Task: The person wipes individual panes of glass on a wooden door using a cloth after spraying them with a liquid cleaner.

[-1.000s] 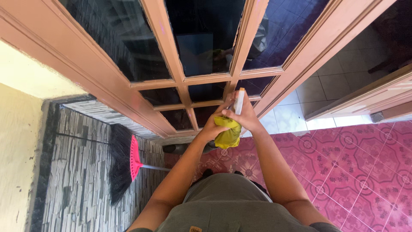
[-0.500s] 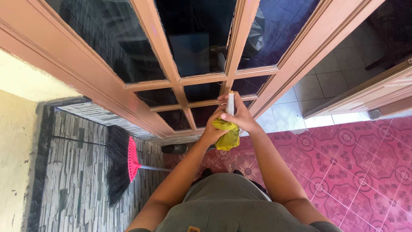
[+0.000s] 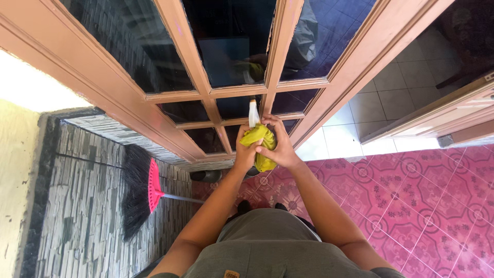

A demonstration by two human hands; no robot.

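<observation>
I stand close to a brown wooden door [image 3: 182, 49] with dark glass panes. My left hand [image 3: 242, 156] and my right hand [image 3: 280, 146] meet in front of its lower panes. Both are closed around a bunched yellow-green cloth [image 3: 259, 137]. A slim white object [image 3: 253, 113] sticks up out of the cloth, just above my fingers. Which hand grips the white object is hidden by the cloth. My right fingers lie over the top of the cloth, and my left hand holds it from the left side.
A broom with a pink head and black bristles [image 3: 143, 189] leans against the grey stone wall [image 3: 82, 206] at the left. Patterned pink floor tiles [image 3: 432, 206] lie to the right. White tiles [image 3: 391, 108] show through the open doorway. A dark shoe [image 3: 206, 176] sits by the door's foot.
Both hands moved left and slightly up toward the door. The white object shifted from my right fingers to the top of the cloth bundle. The cloth is now gathered between both hands.
</observation>
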